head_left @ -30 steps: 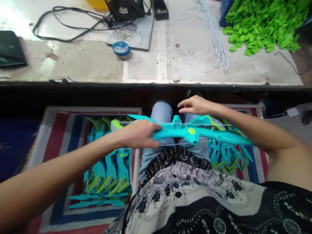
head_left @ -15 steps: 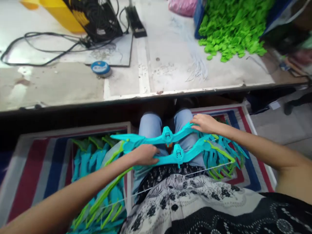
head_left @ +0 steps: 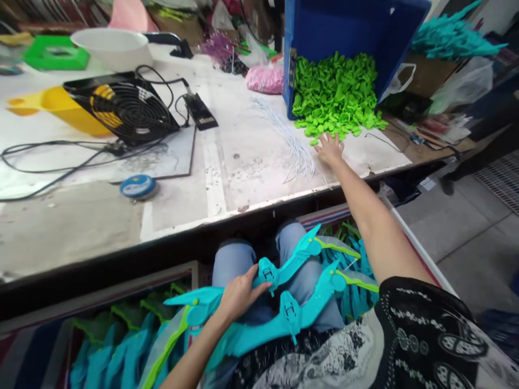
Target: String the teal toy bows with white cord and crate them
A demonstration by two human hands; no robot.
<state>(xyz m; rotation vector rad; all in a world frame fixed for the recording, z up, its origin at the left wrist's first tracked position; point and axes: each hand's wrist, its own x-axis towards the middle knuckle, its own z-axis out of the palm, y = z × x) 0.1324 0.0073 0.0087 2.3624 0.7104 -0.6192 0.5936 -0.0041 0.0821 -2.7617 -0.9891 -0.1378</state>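
Observation:
Two turquoise toy bows with lime-green limb tips lie across my lap. My left hand (head_left: pixel 242 292) is closed on the farther toy bow (head_left: pixel 298 252), just left of its middle mount. Nearer my body rests the other toy bow (head_left: pixel 267 330), which the left hand does not appear to grip. Out over the table, my right hand (head_left: pixel 331 150) has its fingers spread at the front edge of a heap of small bright-green plastic pieces (head_left: pixel 336 92). The fingertips touch or nearly touch the closest pieces. White strings (head_left: pixel 298 154) lie just left of that hand.
The heap spills from a tipped blue bin (head_left: pixel 324 27). A black fan (head_left: pixel 138 108), yellow scoop (head_left: pixel 60 111), cables and a round blue tin (head_left: pixel 138 186) occupy the table's left. More bows fill the striped containers at my left (head_left: pixel 32 351) and right.
My right hand has left the farther bow and stretched forward to the green pieces. My left hand now grips nearer that bow's middle. The view has tilted up.

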